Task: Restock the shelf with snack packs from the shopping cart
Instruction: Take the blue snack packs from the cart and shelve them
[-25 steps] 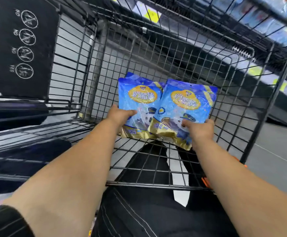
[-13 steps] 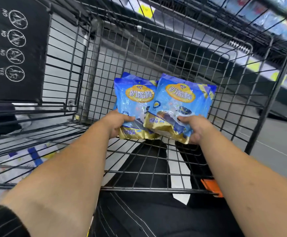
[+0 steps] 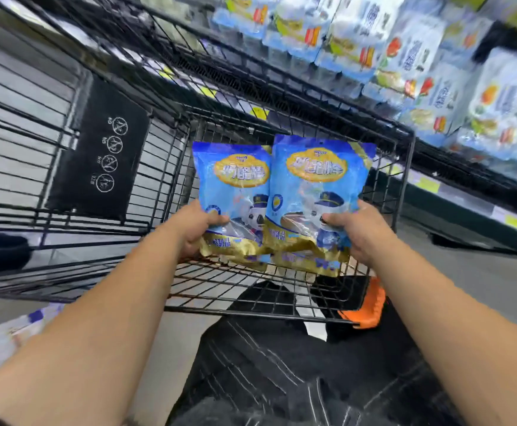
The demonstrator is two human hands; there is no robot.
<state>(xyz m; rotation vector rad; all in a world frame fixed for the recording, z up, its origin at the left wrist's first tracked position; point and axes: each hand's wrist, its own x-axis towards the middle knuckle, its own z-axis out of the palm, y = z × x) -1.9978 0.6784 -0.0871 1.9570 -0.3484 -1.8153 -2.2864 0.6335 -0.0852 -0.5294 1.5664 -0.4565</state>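
Grey shop floor [image 3: 482,287] and the person's dark pinstriped clothing [image 3: 282,379] fill the bottom of the view. Two bare forearms reach forward over a black wire shopping cart [image 3: 251,312], whose mesh floor lies just below the hands.

The left hand [image 3: 198,229] pinches the lower left edge of a blue and gold plastic snack pack [image 3: 235,192] printed with a cartoon figure. The thumb is on the front and the fingers are hidden behind. The right hand [image 3: 355,232] grips a matching second snack pack [image 3: 315,186] at its lower right edge in the same way. Both packs are upright and lifted clear of the cart floor, side by side, with the right one overlapping the left.

The packs look light and soft. Their glossy, crinkly film is probably slippery, and a hard squeeze might crush the contents. A hold low on the side edge, thumb in front, seems sound and leaves the top edges free to slide onto a shelf.

A black panel with white circular symbols [image 3: 103,155] hangs on the cart's left wall. Beyond the cart, blurred, a dark store shelf with yellow price tags [image 3: 429,186] carries rows of pale blue packaged goods [image 3: 435,72].
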